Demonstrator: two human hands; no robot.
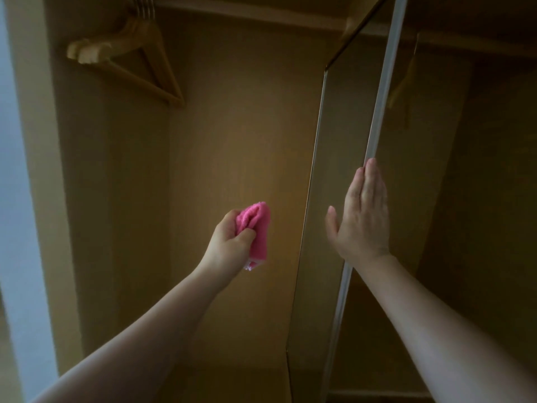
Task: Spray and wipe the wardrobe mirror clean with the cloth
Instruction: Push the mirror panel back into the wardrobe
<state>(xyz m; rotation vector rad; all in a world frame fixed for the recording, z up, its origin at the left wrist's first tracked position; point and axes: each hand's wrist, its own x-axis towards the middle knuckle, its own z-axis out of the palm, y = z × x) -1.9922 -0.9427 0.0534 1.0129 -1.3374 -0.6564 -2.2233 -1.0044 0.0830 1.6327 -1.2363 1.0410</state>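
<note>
Wardrobe interior, dim: smooth tan wood-grain back panel [232, 126], and a bunch of pale wooden hangers [128, 53] hanging at upper left, their bars angled down to the right. Mirror [430, 158] stands at right, a tall flat glossy sheet with its long axis upright, leaning in view from bottom centre to top right. It gives back a faint hanger shape. A narrow pale edge strip [380, 91] runs its full length. Right hand [360, 219] lies flat against that edge, fingers straight and together pointing up, thumb spread left, grasping nothing. Left hand [229, 242] is clenched round the cloth [257, 225], held well left of the mirror before the back panel. Cloth is pink, nubbly terry, bunched into a soft upright wad with its folded top pointing up.
</note>
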